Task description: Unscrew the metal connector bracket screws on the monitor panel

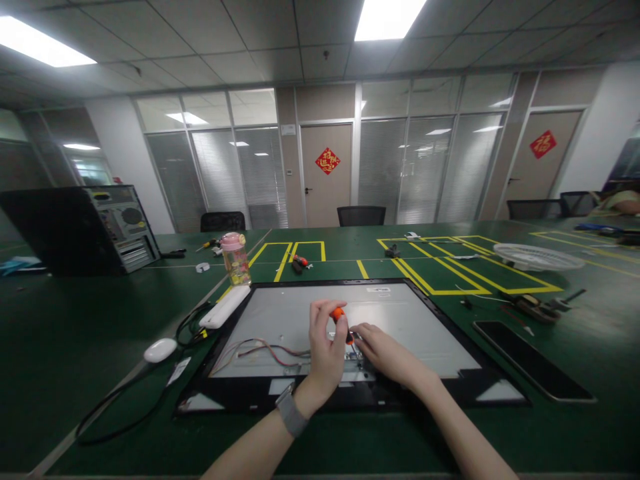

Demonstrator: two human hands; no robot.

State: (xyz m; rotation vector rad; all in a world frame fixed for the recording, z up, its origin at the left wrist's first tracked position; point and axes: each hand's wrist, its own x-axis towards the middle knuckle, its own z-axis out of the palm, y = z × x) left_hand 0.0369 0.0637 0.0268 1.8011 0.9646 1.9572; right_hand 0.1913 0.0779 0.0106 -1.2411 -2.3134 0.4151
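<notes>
A flat display panel (285, 310) with a grey metal back and black frame lies on the green table in front of me. My left hand (325, 343), with a grey-banded watch on its wrist, is closed around the orange and black handle of a screwdriver (339, 313). The tool is tilted, its shaft pointing down at the panel's lower middle. Beside the shaft, my right hand (380, 347) has its fingers bent together low over the panel; what they hold, if anything, is hidden. Thin coloured wires (270, 348) run across the panel left of my hands.
To the left are a white mouse (160, 350), a white bar-shaped object (225, 307), black cables and a pink-lidded bottle (235, 260). A computer case (65, 230) stands farther left. On the right lies a dark phone-like slab (533, 360). Tools (299, 261) lie beyond the panel.
</notes>
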